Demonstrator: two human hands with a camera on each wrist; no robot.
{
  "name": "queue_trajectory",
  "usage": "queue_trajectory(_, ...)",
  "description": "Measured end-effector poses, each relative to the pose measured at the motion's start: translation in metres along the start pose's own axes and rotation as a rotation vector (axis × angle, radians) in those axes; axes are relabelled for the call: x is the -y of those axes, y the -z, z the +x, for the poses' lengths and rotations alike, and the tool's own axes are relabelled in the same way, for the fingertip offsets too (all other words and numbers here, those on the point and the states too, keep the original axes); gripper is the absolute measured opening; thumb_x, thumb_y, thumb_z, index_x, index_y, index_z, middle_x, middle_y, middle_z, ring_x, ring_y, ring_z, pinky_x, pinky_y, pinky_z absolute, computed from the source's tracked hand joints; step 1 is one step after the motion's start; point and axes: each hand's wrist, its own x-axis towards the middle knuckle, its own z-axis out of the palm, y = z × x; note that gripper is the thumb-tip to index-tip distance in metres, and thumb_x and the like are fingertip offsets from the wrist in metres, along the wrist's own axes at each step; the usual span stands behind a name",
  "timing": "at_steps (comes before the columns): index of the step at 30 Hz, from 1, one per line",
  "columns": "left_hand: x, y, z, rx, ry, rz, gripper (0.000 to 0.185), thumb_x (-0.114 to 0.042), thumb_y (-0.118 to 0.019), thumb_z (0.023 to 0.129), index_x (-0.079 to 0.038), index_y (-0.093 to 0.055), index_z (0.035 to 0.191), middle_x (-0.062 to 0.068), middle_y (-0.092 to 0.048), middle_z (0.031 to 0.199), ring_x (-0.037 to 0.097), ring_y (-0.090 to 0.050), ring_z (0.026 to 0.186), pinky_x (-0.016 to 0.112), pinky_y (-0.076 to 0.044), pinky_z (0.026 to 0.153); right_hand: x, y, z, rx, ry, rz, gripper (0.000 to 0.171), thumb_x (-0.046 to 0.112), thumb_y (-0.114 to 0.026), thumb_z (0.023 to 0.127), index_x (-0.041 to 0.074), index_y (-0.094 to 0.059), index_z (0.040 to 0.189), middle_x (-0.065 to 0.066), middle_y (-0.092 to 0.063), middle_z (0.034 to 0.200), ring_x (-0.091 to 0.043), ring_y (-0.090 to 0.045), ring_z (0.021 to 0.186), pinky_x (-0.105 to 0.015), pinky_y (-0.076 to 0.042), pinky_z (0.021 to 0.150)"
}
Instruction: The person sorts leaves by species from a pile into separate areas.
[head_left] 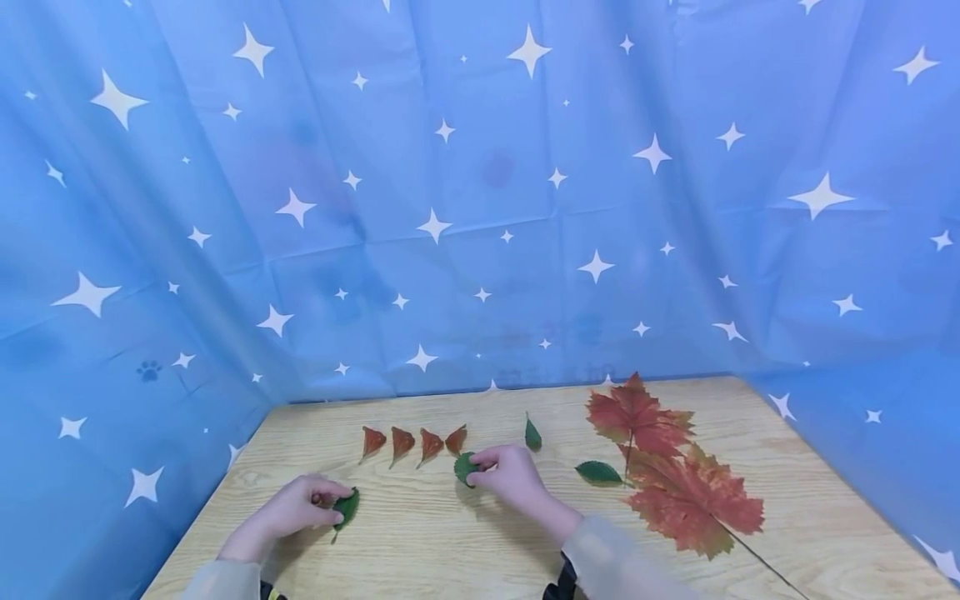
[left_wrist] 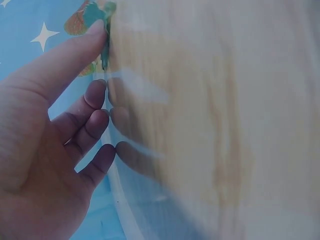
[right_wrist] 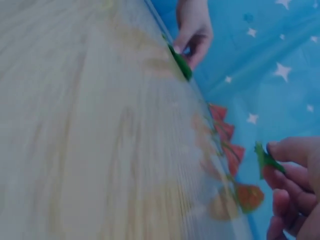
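In the head view, my left hand (head_left: 298,505) pinches a green leaf (head_left: 347,506) between thumb and fingers, low over the left part of the wooden table (head_left: 405,550). The leaf's stem points toward the near edge. My right hand (head_left: 517,477) pinches a second green leaf (head_left: 462,469) by its edge, near the middle of the table; the right wrist view shows this leaf (right_wrist: 266,161) raised, with the other fingers curled below. Just beyond it lies a row of several small reddish-brown leaves (head_left: 402,442), stems toward me.
Two more green leaves lie to the right, one upright (head_left: 532,435) at the back and one sideways (head_left: 597,473). Beside them spread large red maple leaves (head_left: 693,497) on a long stem. A blue star-patterned curtain (head_left: 480,183) hangs around the table.
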Motion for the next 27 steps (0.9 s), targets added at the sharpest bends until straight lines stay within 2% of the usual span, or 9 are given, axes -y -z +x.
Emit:
queue_trajectory(5, -0.001, -0.001, 0.000, -0.001, -0.003, -0.013, 0.037, -0.007, -0.072, 0.087, 0.008, -0.065, 0.120, 0.004, -0.055, 0.082, 0.011, -0.044, 0.064, 0.026, -0.038, 0.054, 0.013, -0.021, 0.000, 0.015, 0.001, 0.019, 0.021, 0.018, -0.079, 0.081, 0.011, -0.078, 0.101, 0.002, -0.071, 0.094, -0.012, -0.062, 0.079, -0.032, -0.052, 0.065)
queue_trajectory(12, -0.001, -0.001, -0.001, 0.001, -0.013, -0.036, 0.036, -0.005, -0.070, 0.088, 0.009, -0.063, 0.120, 0.007, -0.056, 0.083, 0.011, -0.042, 0.063, 0.026, -0.037, 0.054, 0.027, -0.051, 0.003, 0.086, 0.006, 0.011, 0.016, 0.014, -0.078, 0.081, 0.009, -0.078, 0.096, 0.003, -0.071, 0.086, -0.010, -0.062, 0.075, -0.030, -0.051, 0.064)
queue_trajectory(19, 0.000, 0.001, -0.006, -0.016, -0.001, -0.024, 0.037, -0.007, -0.071, 0.087, 0.008, -0.064, 0.121, 0.006, -0.055, 0.083, 0.011, -0.043, 0.063, 0.026, -0.038, 0.054, 0.041, -0.081, 0.011, 0.102, -0.003, -0.031, 0.016, 0.014, -0.081, 0.077, 0.011, -0.079, 0.092, 0.004, -0.073, 0.085, -0.009, -0.065, 0.077, -0.029, -0.052, 0.066)
queue_trajectory(27, -0.003, -0.001, -0.001, -0.022, -0.007, 0.028, 0.038, -0.010, -0.072, 0.087, 0.006, -0.065, 0.121, 0.005, -0.054, 0.079, 0.010, -0.044, 0.062, 0.026, -0.039, 0.055, 0.046, -0.098, 0.016, 0.075, 0.002, -0.140, 0.011, 0.016, -0.083, 0.075, 0.015, -0.079, 0.084, 0.007, -0.072, 0.081, -0.009, -0.064, 0.074, -0.030, -0.051, 0.066)
